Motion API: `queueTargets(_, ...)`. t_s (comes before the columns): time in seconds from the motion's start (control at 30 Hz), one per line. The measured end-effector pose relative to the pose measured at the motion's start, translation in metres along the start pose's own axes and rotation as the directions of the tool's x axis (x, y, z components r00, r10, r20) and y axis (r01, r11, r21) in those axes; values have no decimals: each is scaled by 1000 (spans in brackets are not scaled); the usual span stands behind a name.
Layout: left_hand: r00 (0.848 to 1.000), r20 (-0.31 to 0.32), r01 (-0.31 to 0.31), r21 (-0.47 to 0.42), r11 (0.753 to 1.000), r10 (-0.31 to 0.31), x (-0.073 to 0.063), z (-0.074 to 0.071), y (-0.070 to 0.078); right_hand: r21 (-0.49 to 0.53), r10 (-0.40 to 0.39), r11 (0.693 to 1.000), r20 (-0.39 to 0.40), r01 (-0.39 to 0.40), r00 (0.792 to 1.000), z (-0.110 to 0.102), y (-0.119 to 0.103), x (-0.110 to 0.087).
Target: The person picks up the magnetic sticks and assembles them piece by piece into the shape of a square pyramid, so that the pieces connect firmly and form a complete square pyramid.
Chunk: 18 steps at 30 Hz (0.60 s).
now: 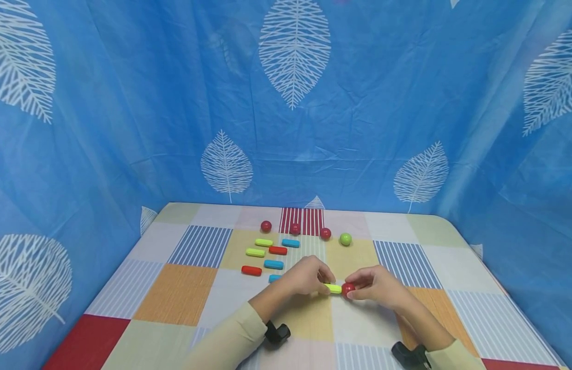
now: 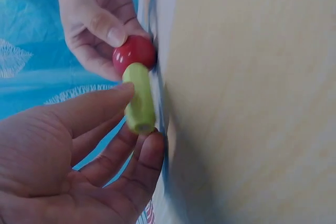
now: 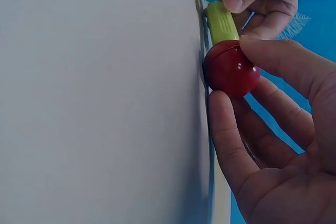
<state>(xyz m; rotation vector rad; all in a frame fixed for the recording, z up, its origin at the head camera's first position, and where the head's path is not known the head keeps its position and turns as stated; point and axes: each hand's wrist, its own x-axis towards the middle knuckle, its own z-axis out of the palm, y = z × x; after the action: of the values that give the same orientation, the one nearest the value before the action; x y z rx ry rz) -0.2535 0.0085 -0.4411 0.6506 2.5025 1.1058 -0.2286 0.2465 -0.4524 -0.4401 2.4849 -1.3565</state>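
My left hand (image 1: pixel 310 276) pinches a yellow-green rod (image 2: pixel 139 98) between thumb and fingers, low over the cloth. Opposite it, my right hand (image 1: pixel 377 287) holds a glossy red ball (image 3: pixel 231 69) with thumb and fingertips. One end of the rod meets the ball's side, as both wrist views show. Seen from the head, rod and ball form a short line across the front middle of the table. A blue rod (image 1: pixel 274 278) lies just left of my left hand, partly hidden behind the forearm.
Left of the hands lie several loose rods, among them a red rod (image 1: pixel 251 270), a blue rod (image 1: pixel 273 264) and a yellow-green rod (image 1: pixel 255 252). Farther back, a green ball (image 1: pixel 345 239) and three red balls, one a red ball (image 1: pixel 266 226), form a row. Blue curtains (image 1: pixel 360 103) enclose the patchwork-covered table.
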Motion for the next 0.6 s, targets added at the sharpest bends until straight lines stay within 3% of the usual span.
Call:
queueTargets(0.13, 999, -30, -13, 3, 1000, 14, 10, -6, -4, -17, 11, 1000, -10, -11, 1000, -1, 1, 0)
queueTargets(0.33, 991, -130, -14, -32, 999, 10, 32, -17, -10, -40, 9, 999, -11, -9, 1000, -7, 8, 1)
queueTargets(0.6, 961, -268, -82, -53, 995, 65, 62, -24, -18, -40, -12, 999, -12, 12, 1000, -13, 10, 2)
